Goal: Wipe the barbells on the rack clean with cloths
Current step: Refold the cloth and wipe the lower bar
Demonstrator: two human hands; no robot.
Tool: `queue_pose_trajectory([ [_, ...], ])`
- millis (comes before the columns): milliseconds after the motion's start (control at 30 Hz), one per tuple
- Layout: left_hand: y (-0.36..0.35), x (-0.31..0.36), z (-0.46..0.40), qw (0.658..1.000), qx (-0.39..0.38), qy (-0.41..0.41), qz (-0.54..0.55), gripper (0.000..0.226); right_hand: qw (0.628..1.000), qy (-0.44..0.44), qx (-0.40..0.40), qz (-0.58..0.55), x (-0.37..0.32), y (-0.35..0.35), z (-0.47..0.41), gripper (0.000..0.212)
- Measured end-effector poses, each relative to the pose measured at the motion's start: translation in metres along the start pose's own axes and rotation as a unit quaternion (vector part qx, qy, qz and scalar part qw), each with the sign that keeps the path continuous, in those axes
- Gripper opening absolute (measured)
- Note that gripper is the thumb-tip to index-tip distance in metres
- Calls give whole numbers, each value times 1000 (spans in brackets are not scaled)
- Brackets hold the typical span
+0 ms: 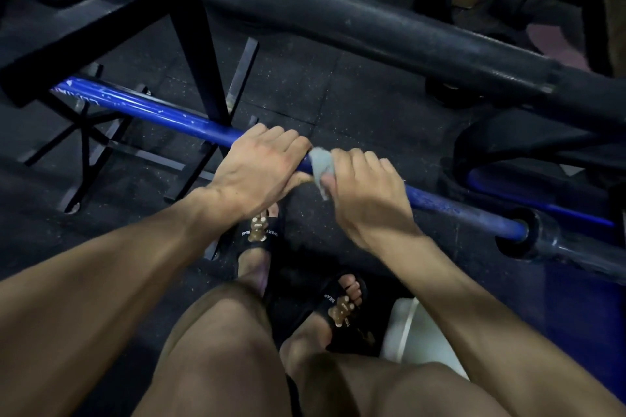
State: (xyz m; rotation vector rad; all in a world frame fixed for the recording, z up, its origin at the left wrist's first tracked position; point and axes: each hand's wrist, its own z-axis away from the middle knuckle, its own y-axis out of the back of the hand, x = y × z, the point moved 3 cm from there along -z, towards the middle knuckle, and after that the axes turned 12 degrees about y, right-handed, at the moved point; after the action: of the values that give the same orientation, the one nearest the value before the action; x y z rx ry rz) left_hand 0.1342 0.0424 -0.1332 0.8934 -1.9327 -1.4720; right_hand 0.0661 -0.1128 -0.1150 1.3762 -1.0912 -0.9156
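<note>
the blue barbell (162, 117) lies low on the black rack (193, 44), running from upper left to lower right, with its dark sleeve (548, 240) at the right end. the left hand (257, 166) wraps over the shaft, fingers curled close together around it. just beside it, touching, the right hand (366, 189) clenches a grey cloth (321, 166) against the shaft, fingers curled round both. a thicker black barbell (372, 24) sits higher up. black slides (261, 234) stand on the rubber floor (305, 85) below.
</note>
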Motion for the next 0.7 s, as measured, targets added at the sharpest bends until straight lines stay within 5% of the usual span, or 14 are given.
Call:
queue_pose_trajectory([
  [100, 0, 0, 1, 1000, 7, 0, 0, 56, 983, -90, -65, -146, 22, 7, -10, 42],
  [267, -4, 0, 1, 1000, 7, 4, -19, 57, 999, 7, -24, -22, 1, 6, 16, 35],
  [433, -1, 1, 1, 999, 21, 0, -25, 55, 986, -70, -57, -139, 14, 4, -25, 46],
  [600, -4, 0, 1, 1000, 16, 9, -21, 55, 997, -5, -19, -70, -2, 5, 6, 38],
  [700, -5, 0, 1, 1000, 12, 4, -21, 57, 980, -94, -66, -162, 9, 5, -24, 43],
])
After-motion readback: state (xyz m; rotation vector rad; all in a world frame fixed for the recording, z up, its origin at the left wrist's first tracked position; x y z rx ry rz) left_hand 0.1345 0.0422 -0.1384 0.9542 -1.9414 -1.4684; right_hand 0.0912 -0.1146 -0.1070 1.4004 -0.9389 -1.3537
